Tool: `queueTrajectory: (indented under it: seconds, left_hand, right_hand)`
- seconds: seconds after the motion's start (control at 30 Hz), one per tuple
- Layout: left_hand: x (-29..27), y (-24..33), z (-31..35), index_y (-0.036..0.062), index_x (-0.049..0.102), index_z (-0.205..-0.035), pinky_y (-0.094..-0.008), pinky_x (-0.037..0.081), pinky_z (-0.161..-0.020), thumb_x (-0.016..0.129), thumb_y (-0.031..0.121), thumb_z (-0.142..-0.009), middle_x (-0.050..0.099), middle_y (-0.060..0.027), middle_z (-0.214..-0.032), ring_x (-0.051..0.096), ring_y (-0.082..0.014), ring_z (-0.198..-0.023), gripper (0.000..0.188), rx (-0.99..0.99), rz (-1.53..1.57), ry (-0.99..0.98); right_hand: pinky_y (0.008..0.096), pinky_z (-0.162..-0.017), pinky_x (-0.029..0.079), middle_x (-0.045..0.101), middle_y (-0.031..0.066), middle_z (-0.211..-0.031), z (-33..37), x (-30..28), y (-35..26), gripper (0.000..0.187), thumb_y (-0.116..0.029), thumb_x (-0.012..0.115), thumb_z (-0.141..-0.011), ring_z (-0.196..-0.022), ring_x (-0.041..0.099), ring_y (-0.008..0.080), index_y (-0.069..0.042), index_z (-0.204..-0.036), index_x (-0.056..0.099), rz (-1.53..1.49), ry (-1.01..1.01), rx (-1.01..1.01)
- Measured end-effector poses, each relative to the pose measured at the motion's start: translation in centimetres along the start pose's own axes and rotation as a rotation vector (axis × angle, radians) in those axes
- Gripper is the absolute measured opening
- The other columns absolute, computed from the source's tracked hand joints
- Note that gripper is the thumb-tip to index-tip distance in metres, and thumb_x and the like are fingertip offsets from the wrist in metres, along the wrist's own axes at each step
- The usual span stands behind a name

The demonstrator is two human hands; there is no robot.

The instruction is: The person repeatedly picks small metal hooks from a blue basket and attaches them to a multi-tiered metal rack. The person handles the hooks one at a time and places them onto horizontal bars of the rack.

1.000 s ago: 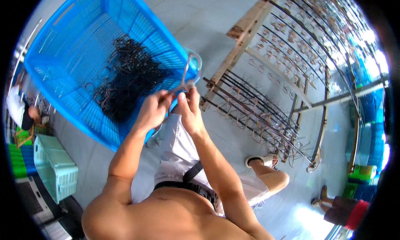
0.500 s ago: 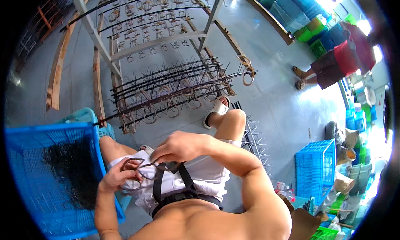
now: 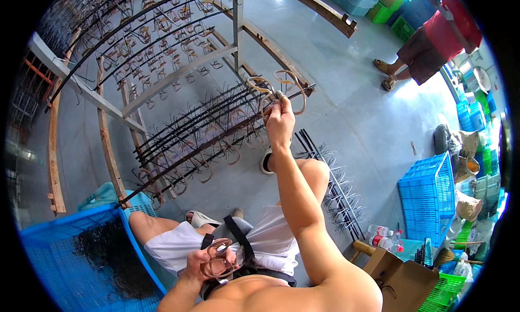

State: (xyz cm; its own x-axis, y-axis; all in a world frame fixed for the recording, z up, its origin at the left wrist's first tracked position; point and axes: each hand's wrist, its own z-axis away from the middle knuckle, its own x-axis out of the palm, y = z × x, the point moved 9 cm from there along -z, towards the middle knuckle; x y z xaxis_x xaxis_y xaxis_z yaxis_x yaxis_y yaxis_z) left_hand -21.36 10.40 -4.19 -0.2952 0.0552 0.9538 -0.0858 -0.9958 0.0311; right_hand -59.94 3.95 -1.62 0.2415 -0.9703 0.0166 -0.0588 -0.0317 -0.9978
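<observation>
Head view: right hand is gripping a tan frame at its middle, fingers closing on the bridge, one loop sitting on each side. Left hand is gripping a brown frame close over the lap, fingers curling around the rim. Neither of the hands is looking open.

Main relation: long dark rod is slanting along the near edge of the rack, its near-left end pointing at the corner of the blue crate, its far-right end poking out past the rack's right edge. Tan frame is lying right at that far-right end, its long axis running roughly left to right. Whether it is hanging on the rod or only being held, cannot tell.

Right hand is clearly being the nearer one to the rod's tip, its arm lying extended forward; left hand is sitting well apart, back by the body, nearer the crate's right rim. Dark tangle is lying inside the crate, along that rim, touched by neither hand.
</observation>
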Motion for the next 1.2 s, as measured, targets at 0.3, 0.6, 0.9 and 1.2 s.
queueTrajectory:
  seconds: [0.3,0.6,0.9,1.2]
  left_hand:
    - [-3.0,1.4,-1.1,0.0052,0.044,-0.129,-0.0536,0.036,-0.094,0.047,0.033,-0.074,0.053,-0.0127,-0.083,0.051,-0.0310,-0.094,0.062,0.087,-0.057,0.182]
    - [-0.1,3.2,-1.6,0.0119,0.037,-0.137,-0.0574,0.032,-0.100,0.058,0.018,-0.064,0.053,-0.0091,-0.101,0.050,-0.0302,-0.109,0.076,0.173,-0.145,0.130]
    - [-2.5,2.9,-1.9,0.0060,0.047,-0.123,-0.0594,0.041,-0.094,0.067,0.022,-0.082,0.054,-0.0067,-0.097,0.053,-0.0273,-0.106,0.049,0.167,-0.256,0.147]
    - [-4.4,4.1,-1.5,0.0025,0.056,-0.101,-0.0653,0.041,-0.088,0.049,0.033,-0.090,0.060,-0.0183,-0.105,0.054,-0.0382,-0.108,0.033,0.261,-0.202,0.359]
  right_hand:
    - [0.0198,-0.042,0.034,0.051,-0.0009,-0.061,-0.1,0.4,-0.3,0.018,-0.009,0.044,-0.093,-0.048,0.043,0.0050,0.001,-0.101,0.057,-0.109,-0.025,0.010]
    - [0.0185,-0.041,0.032,0.051,-0.0010,-0.063,0.2,0.5,0.1,0.017,-0.011,0.045,-0.093,-0.047,0.041,0.0044,-0.002,-0.099,0.057,-0.247,-0.072,0.093]
    - [0.0198,-0.045,0.034,0.052,-0.0023,-0.062,0.2,0.5,-0.1,0.021,-0.013,0.046,-0.093,-0.051,0.042,0.0042,-0.002,-0.104,0.059,-0.185,-0.103,0.116]
    - [0.0195,-0.043,0.031,0.050,-0.0029,-0.061,0.4,0.5,0.2,0.016,-0.013,0.047,-0.093,-0.049,0.040,0.0038,-0.001,-0.095,0.058,-0.241,-0.048,0.097]
